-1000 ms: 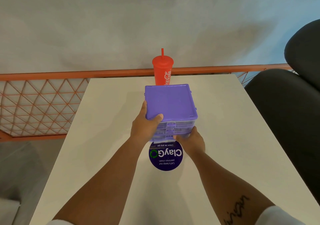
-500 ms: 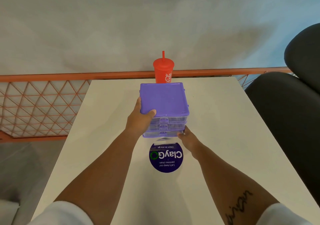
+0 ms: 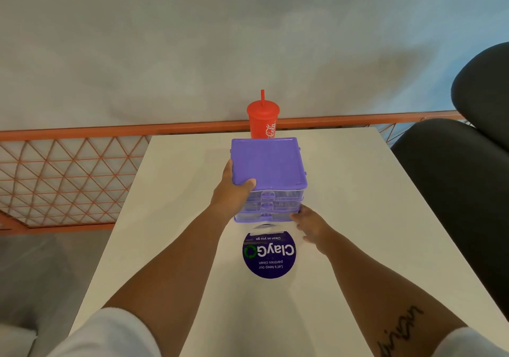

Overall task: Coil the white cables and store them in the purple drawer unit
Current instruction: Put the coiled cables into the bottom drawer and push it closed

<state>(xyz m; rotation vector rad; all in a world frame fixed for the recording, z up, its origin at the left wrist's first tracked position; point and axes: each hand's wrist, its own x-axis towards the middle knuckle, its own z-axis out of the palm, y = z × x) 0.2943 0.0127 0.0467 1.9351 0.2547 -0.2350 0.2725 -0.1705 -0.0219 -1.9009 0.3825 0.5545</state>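
Gripping the purple drawer unit [image 3: 268,164] by its left side, other hand at its lower front corner.
The left hand [image 3: 230,192] clasps the unit, thumb curled over the lid's near edge, fingers along the left wall. All three clear drawers are pushed in; their contents are too blurred to tell. The right hand [image 3: 312,226] lies loose, grasping nothing, its fingertips [image 3: 297,215] seemingly touching the bottom drawer's right corner. Beyond the left fingers, behind the unit, stands a red cup [image 3: 263,121]; a round sticker [image 3: 269,257] lies on the white table [image 3: 358,219] between the wrists.
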